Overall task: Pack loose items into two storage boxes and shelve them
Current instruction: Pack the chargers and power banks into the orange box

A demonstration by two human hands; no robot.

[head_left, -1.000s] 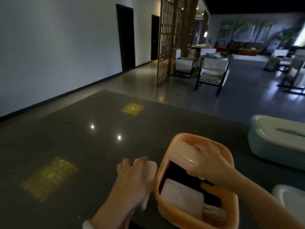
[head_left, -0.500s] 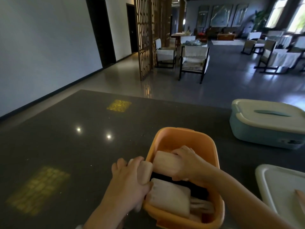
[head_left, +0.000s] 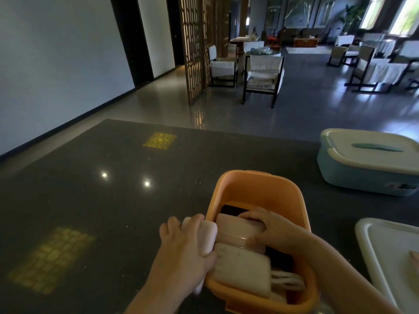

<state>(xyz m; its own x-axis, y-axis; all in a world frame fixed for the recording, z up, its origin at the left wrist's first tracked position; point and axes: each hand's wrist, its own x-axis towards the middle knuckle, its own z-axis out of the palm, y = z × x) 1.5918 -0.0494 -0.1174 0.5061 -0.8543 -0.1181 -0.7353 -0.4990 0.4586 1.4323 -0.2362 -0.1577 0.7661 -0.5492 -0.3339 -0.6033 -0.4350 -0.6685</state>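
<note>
1. The dark polished table carries two yellow patches of light on its left part.
2. The left hand lies just outside the left wall of the orange box, its fingers curled round a pale rounded block that it holds upright against that wall.
3. The orange box stands open near the table's front edge. Inside lie a pale flat case at the front, white cords beside it and a black item further back.
4. The right hand reaches into the box, fingers and thumb clasping a pinkish rectangular case that sits above the other contents.
5. A blue box with its white lid on stands well apart at the right.
6. A loose white lid lies at the right front edge.
</note>
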